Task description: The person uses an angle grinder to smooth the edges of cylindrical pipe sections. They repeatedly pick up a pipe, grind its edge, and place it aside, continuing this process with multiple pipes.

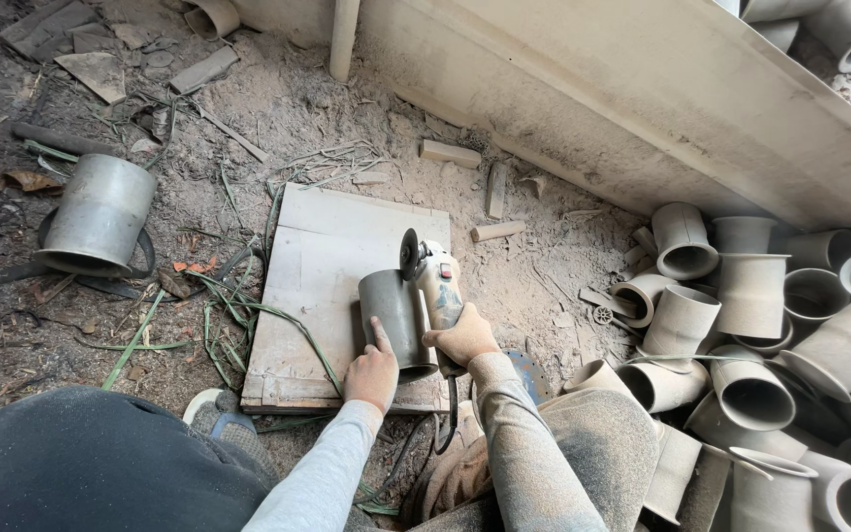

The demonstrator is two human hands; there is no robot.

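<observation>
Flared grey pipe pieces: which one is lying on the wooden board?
The one under the left hand, the flared pipe piece beside the angle grinder on the wooden board. The rest sit on the dirt or in the right-hand pile.

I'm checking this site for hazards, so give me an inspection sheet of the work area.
Surface: pale flat board on dusty ground.
Job's things: grey pipe piece lying on the board; angle grinder, disc at the pipe's far end.
Clutter: wood offcuts, green strips, large pipe fitting.
Grippers: left hand pressing on the pipe piece; right hand gripping the grinder.
Cables: dark cord running back from the grinder.
Surroundings: heap of pipe fittings, slanted panel.
</observation>
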